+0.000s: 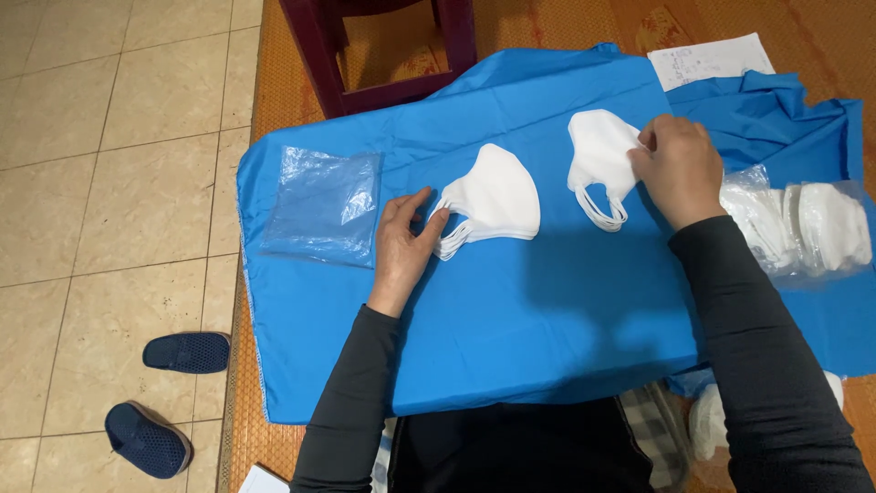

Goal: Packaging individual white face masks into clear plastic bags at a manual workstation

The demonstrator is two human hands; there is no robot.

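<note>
Beige floor tiles meet a woven orange mat, and over the mat lies a blue cloth that serves as the work surface. On the cloth, the left hand rests with its fingers loosely spread, thumb and forefinger touching the ear loops of a small stack of white masks. The right hand is closed in a pinch on the edge of a single white mask, which lies flat with its loops hanging toward the person. Just right of that hand sits a clear plastic bag filled with more white masks. Well to the left lies an empty clear plastic bag, flat and crinkled. A sheet of paper lies at the far edge, a dark stool stands beyond the cloth, and two dark blue slippers sit on the tiles.
</note>
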